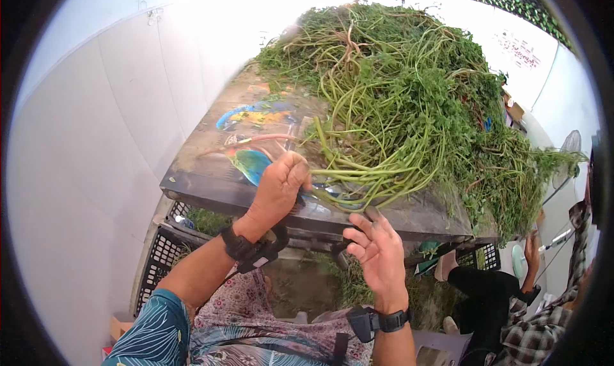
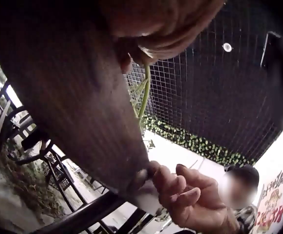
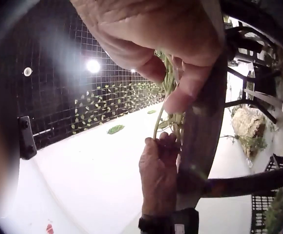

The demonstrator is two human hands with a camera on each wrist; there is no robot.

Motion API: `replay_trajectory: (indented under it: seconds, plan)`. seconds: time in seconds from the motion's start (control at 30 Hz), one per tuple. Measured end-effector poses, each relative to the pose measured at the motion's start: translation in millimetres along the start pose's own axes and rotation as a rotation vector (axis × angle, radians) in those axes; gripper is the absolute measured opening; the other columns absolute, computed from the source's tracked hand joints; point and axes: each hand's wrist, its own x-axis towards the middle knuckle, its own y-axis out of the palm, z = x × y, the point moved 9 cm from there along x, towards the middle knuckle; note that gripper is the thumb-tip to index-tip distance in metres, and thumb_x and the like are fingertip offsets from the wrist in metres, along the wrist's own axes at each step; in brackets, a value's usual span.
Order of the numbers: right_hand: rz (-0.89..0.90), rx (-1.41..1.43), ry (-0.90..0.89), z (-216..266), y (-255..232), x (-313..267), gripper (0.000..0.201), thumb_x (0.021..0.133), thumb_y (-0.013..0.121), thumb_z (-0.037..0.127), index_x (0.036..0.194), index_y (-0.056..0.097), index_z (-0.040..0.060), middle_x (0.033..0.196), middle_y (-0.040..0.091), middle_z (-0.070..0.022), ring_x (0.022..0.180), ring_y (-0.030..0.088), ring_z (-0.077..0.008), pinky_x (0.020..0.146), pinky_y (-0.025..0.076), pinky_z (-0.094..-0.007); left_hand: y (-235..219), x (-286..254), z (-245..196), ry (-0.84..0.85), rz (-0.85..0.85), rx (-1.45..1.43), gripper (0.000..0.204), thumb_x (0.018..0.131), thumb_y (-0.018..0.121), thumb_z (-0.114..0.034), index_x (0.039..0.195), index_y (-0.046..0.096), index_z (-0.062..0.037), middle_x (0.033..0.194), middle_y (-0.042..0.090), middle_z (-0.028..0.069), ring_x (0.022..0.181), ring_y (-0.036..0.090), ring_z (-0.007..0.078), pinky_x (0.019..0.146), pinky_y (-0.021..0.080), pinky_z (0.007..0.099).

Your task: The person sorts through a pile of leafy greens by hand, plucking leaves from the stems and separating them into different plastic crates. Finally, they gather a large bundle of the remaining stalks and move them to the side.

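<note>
— What is the left hand (image 1: 279,186) doing?

— It is clenched around the cut ends of a bunch of long green stems (image 1: 364,174), pinning them near the front edge of the desk (image 1: 211,184). The left wrist view shows a stem (image 2: 144,95) running out from under its curled fingers.

— And the right hand (image 1: 377,251)?

— It sits just below the desk's front edge, palm up, fingers loosely bent and spread, fingertips at the rim beneath the stem ends. It grips nothing that I can see from the head view; in the right wrist view its fingers are close to the stems, but whether they pinch one I cannot tell.

— Where do the stems lead?

— Back and to the right into a big heap of leafy greens (image 1: 409,85) covering most of the desk and spilling over its right side.

— What else is around?

— The bare part of the desk top shows a colourful parrot print (image 1: 252,120). Under the desk stands a black plastic crate (image 1: 163,254). At the right another person in a checked shirt (image 1: 543,327) sits low beside the desk.
</note>
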Motion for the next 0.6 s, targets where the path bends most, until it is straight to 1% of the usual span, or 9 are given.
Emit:
replay_trajectory:
  seconds: [0.07, 0.17, 0.23, 0.27, 0.37, 0.4, 0.43, 0.47, 0.6]
  plan:
    - [-0.022, 0.078, -0.009, -1.6, -2.4, 7.2, 0.034, 0.089, 0.052, 0.013, 0.119, 0.044, -0.0010, 0.096, 0.060, -0.0143, 0.077, 0.062, -0.0186, 0.056, 0.053, -0.0238, 3.2, -2.6, -1.9, -0.009, 0.045, 0.011, 0.024, 0.093, 0.048, -0.025, 0.086, 0.053, -0.0022, 0.069, 0.054, 0.0010, 0.067, 0.051, 0.0078, 0.064, 0.042, 0.0231]
    - [-0.102, -0.166, -0.158, 11.7, -12.7, 10.0, 0.035, 0.088, 0.053, 0.010, 0.119, 0.044, -0.0018, 0.100, 0.058, -0.0141, 0.079, 0.061, -0.0190, 0.059, 0.052, -0.0256, 8.5, -3.0, -7.3, -0.021, 0.104, 0.105, 0.020, 0.091, 0.051, -0.023, 0.089, 0.053, -0.0025, 0.070, 0.053, 0.0036, 0.068, 0.052, 0.0101, 0.065, 0.043, 0.0242]
    - [-0.137, -0.643, -0.373, 33.9, -8.8, 5.0, 0.031, 0.084, 0.055, 0.009, 0.114, 0.049, -0.0011, 0.101, 0.059, -0.0146, 0.078, 0.061, -0.0200, 0.061, 0.051, -0.0285, 10.9, -5.0, -9.5, -0.026, 0.113, 0.195, 0.018, 0.088, 0.054, -0.020, 0.092, 0.053, -0.0025, 0.074, 0.055, 0.0072, 0.071, 0.055, 0.0145, 0.068, 0.044, 0.0267]
    - [-0.147, -0.882, -0.478, 42.2, -2.7, 1.7, 0.030, 0.083, 0.056, 0.008, 0.111, 0.052, -0.0008, 0.101, 0.059, -0.0148, 0.078, 0.061, -0.0205, 0.062, 0.050, -0.0299, 13.7, -6.5, -15.8, 0.069, 0.114, 0.234, 0.018, 0.085, 0.057, -0.018, 0.093, 0.054, -0.0024, 0.077, 0.056, 0.0089, 0.074, 0.056, 0.0181, 0.070, 0.044, 0.0290]
    - [0.019, -1.367, -0.727, 47.9, 26.4, 3.2, 0.029, 0.077, 0.057, 0.005, 0.106, 0.056, 0.0000, 0.106, 0.058, -0.0169, 0.079, 0.061, -0.0261, 0.068, 0.049, -0.0351, 25.2, -9.1, -36.4, 0.358, 0.121, 0.396, 0.024, 0.076, 0.064, -0.013, 0.095, 0.056, -0.0023, 0.086, 0.058, 0.0130, 0.083, 0.057, 0.0279, 0.076, 0.045, 0.0353]
    - [0.068, -1.488, -0.726, 45.2, 37.0, 3.6, 0.031, 0.074, 0.060, 0.005, 0.104, 0.056, 0.0003, 0.104, 0.056, -0.0186, 0.080, 0.058, -0.0319, 0.072, 0.047, -0.0388, 29.9, -12.2, -43.7, 0.453, 0.121, 0.469, 0.026, 0.073, 0.065, -0.012, 0.095, 0.056, -0.0024, 0.088, 0.058, 0.0137, 0.085, 0.056, 0.0303, 0.077, 0.045, 0.0370]
    - [0.091, -1.548, -0.716, 43.3, 45.0, 2.3, 0.031, 0.073, 0.062, 0.005, 0.103, 0.056, 0.0007, 0.102, 0.056, -0.0177, 0.081, 0.057, -0.0324, 0.072, 0.047, -0.0391, 34.7, -16.6, -50.4, 0.545, 0.121, 0.544, 0.028, 0.070, 0.067, -0.011, 0.095, 0.057, -0.0025, 0.091, 0.059, 0.0144, 0.088, 0.055, 0.0328, 0.079, 0.045, 0.0386]
    - [0.115, -1.607, -0.706, 40.7, 52.8, 0.7, 0.030, 0.071, 0.063, 0.005, 0.101, 0.057, 0.0012, 0.101, 0.056, -0.0168, 0.082, 0.057, -0.0328, 0.072, 0.046, -0.0394, 36.7, -16.1, -49.7, 0.510, 0.148, 0.534, 0.027, 0.067, 0.067, -0.009, 0.092, 0.058, -0.0026, 0.090, 0.059, 0.0139, 0.090, 0.054, 0.0326, 0.082, 0.044, 0.0396]
    - [0.183, -1.806, -0.770, 37.3, 65.3, -5.1, 0.029, 0.067, 0.066, 0.005, 0.094, 0.057, 0.0027, 0.093, 0.055, -0.0138, 0.086, 0.053, -0.0332, 0.074, 0.044, -0.0401, 32.9, -11.6, -20.7, 0.315, 0.213, 0.436, 0.024, 0.067, 0.065, -0.007, 0.090, 0.059, -0.0036, 0.088, 0.059, 0.0127, 0.091, 0.053, 0.0330, 0.083, 0.041, 0.0410]
